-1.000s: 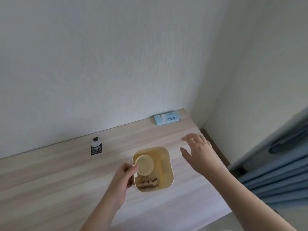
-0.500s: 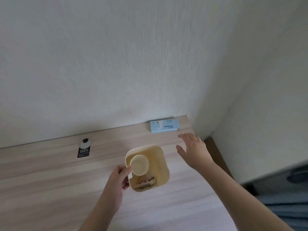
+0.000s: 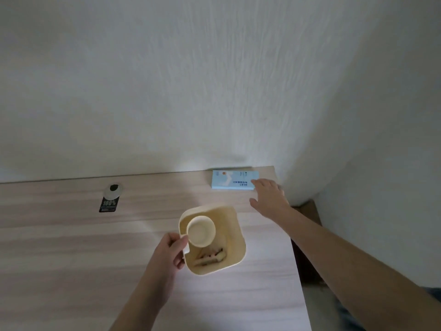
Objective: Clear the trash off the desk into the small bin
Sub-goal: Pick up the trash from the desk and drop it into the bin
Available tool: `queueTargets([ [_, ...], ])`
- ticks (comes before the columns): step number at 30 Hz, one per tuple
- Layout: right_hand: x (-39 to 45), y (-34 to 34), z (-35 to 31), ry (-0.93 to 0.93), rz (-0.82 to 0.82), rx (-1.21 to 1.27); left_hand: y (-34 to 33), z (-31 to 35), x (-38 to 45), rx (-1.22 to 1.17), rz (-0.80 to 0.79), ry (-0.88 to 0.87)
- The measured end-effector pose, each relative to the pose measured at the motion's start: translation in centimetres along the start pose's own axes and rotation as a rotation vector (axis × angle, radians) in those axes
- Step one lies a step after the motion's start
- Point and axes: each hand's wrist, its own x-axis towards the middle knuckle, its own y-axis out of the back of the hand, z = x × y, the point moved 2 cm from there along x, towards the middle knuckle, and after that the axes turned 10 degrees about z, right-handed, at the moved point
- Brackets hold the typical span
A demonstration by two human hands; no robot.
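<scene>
A small cream bin (image 3: 235, 256) stands on the wooden desk (image 3: 71, 259), with a paper cup (image 3: 201, 231) and some wrappers inside it. My left hand (image 3: 173, 250) grips the bin's left rim. A light blue flat box (image 3: 235, 179) lies at the back right of the desk against the wall. My right hand (image 3: 269, 195) is stretched out with fingers apart, its fingertips at the box's right end; I cannot tell if they touch it.
A small black label with a round white tag (image 3: 110, 198) lies at the back left of the desk. The desk's right edge (image 3: 297, 259) drops to a dark gap beside the side wall. White walls close the back and right.
My right hand has moved forward and away from the bin to the blue box. My left hand has stayed on the bin's rim. The camera has tilted left.
</scene>
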Motion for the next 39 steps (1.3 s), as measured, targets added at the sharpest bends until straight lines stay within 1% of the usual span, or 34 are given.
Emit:
queueTargets([
  [7,5.4,-1.7,0.9,0.131,-0.091,-0.234,-0.2,0.0,0.0,-0.051,0.012,0.003],
  [13,7.6,-3.1,0.6,0.103,-0.155,-0.217,0.6,-0.1,-0.7,-0.090,0.054,0.005],
  [20,6.0,-4.2,0.9,0.114,-0.085,-0.304,1.9,0.7,-1.4,-0.111,0.113,-0.015],
  [25,3.9,-4.8,0.7,0.092,-0.042,-0.297,2.0,1.1,-1.5,-0.076,0.097,-0.041],
  [29,2.1,-4.0,0.8,0.040,0.026,-0.086,1.8,0.8,-1.3,-0.089,0.078,-0.041],
  [33,-1.1,-2.4,0.9,0.042,0.004,0.220,1.3,-0.2,-1.3,-0.038,0.040,-0.022],
  [35,-3.2,-1.0,1.2,0.026,0.058,0.357,1.1,-0.5,-1.3,-0.008,0.038,0.001],
  [39,-7.8,2.4,1.6,-0.005,0.207,0.509,1.0,-0.8,-1.6,0.026,0.027,0.016],
])
